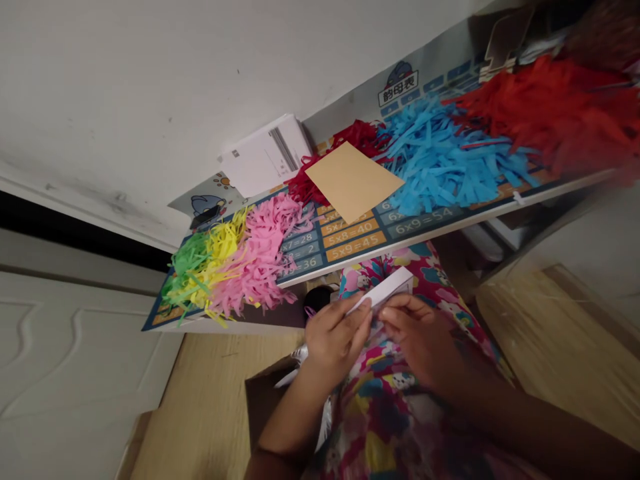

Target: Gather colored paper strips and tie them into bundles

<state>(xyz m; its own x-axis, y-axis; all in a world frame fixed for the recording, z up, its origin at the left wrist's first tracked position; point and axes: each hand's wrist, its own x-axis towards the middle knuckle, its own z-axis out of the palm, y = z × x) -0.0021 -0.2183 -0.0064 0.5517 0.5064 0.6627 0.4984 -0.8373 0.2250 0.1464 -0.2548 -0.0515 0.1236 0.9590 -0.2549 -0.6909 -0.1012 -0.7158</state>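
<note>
Both my hands meet over my lap, below the desk edge. My left hand and my right hand both pinch a folded white paper, whose upper end sticks up toward the desk. A dark round object, partly hidden, shows just behind my left hand. My lap is covered by brightly patterned cloth.
The desk has a multiplication-table mat and piles of cut paper strips: green and yellow, pink, blue, red. A tan paper sheet lies mid-desk and white papers lean at the wall. A cardboard box stands on the wood floor.
</note>
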